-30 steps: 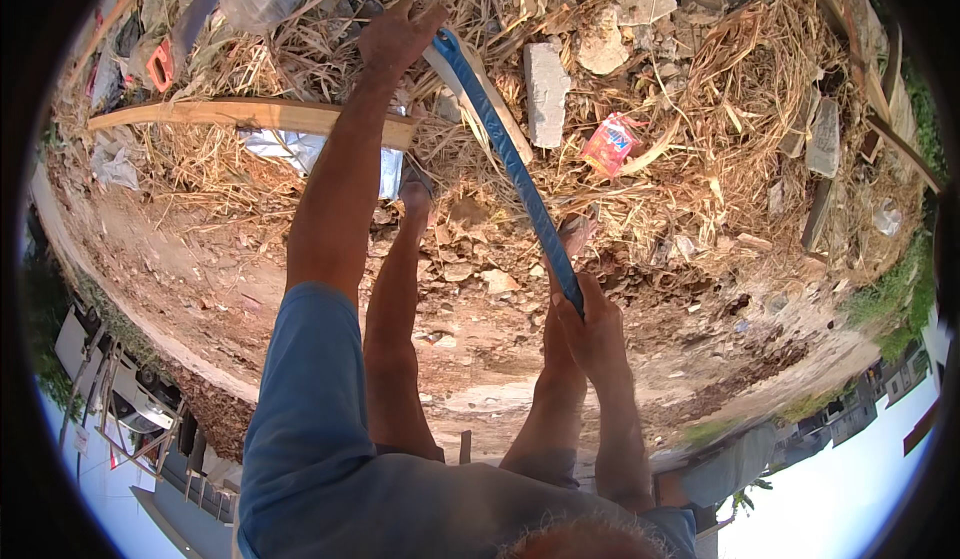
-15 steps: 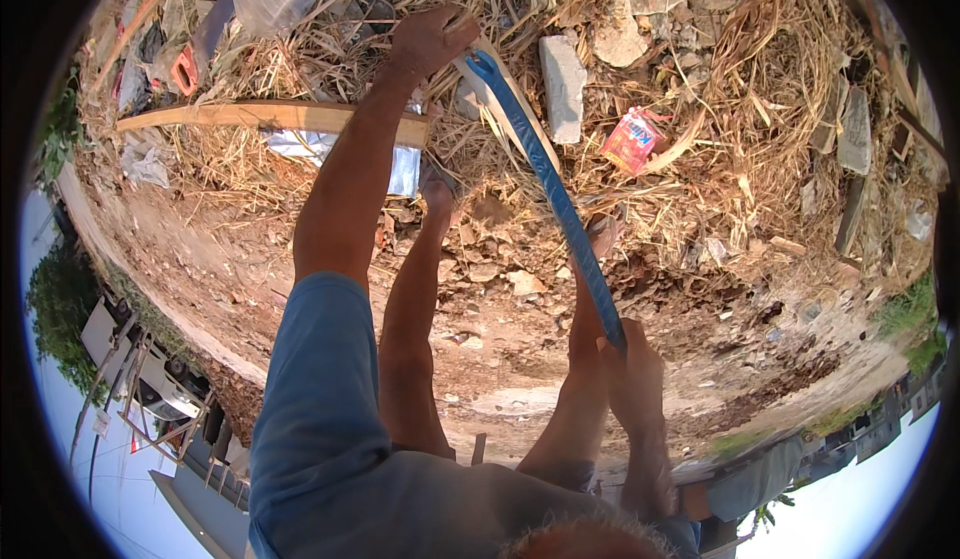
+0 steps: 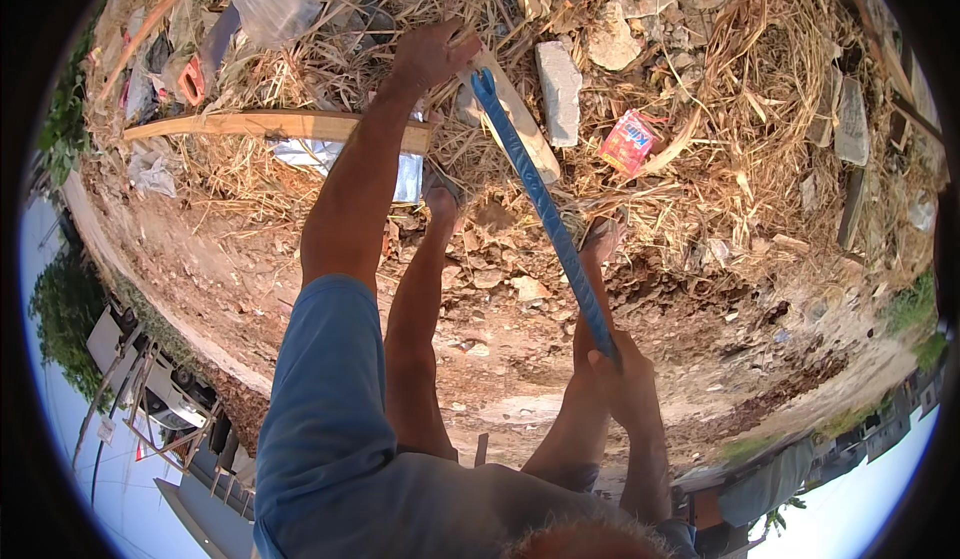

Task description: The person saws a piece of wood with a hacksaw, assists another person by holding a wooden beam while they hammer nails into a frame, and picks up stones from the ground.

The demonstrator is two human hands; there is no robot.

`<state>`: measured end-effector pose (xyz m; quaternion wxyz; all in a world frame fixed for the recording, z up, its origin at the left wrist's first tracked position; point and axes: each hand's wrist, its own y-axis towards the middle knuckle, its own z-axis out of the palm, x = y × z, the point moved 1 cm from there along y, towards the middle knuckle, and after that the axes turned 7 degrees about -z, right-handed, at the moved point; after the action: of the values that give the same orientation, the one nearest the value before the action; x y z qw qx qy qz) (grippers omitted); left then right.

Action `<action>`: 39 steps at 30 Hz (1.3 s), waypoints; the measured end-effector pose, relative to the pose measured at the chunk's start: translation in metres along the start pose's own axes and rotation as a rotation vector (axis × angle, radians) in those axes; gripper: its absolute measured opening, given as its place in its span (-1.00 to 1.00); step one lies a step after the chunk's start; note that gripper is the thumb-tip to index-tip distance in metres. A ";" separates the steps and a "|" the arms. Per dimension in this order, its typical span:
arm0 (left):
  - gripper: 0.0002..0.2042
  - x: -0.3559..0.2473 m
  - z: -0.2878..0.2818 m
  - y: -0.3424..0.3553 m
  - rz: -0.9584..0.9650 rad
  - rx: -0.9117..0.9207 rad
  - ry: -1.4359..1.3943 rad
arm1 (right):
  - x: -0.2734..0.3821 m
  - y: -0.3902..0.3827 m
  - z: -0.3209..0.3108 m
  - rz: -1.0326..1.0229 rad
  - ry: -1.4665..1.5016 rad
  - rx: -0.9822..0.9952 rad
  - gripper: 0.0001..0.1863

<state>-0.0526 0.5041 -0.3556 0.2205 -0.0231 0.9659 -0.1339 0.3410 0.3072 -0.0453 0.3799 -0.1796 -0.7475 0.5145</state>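
My left hand (image 3: 430,56) is closed around the upper end of a short pale wooden board (image 3: 530,141), which slants down to the right over the dry straw. Low on the right, my right hand (image 3: 630,384) grips the near end of a blue crowbar (image 3: 548,207). The bar runs diagonally up to the left, and its forked claw lies over the board close to my left fingers. Whether the claw touches the board or has a nail in it, I cannot tell. My bare feet and legs are below, astride the bar.
Left of my left arm lies a long wooden plank (image 3: 240,124), with silver foil (image 3: 408,177) beside it. A grey concrete block (image 3: 558,92), a red packet (image 3: 630,142) and broken rubble (image 3: 612,39) lie among straw. A clear plastic bag (image 3: 270,7) is at upper left.
My left hand and the crowbar's claw have come slightly nearer to me. More of the board's flat face shows beside the bar. Both hands keep their grips.
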 end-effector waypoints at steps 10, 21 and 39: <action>-0.44 0.077 -0.013 0.001 -0.174 0.024 0.268 | -0.036 -0.044 -0.011 0.005 0.039 0.051 -0.71; -0.43 -0.049 -0.024 -0.070 -0.648 0.110 -0.574 | -0.082 -0.086 -0.030 -0.085 -0.110 -0.199 -0.73; -0.76 -0.243 -0.131 -0.106 -0.420 0.199 -1.532 | -0.104 -0.149 -0.022 -0.076 0.050 -0.198 -0.73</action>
<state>0.1083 0.4593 -0.1117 0.7938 -0.2704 0.5048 -0.2050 0.4428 0.1924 0.0538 0.3980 -0.2004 -0.7913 0.4188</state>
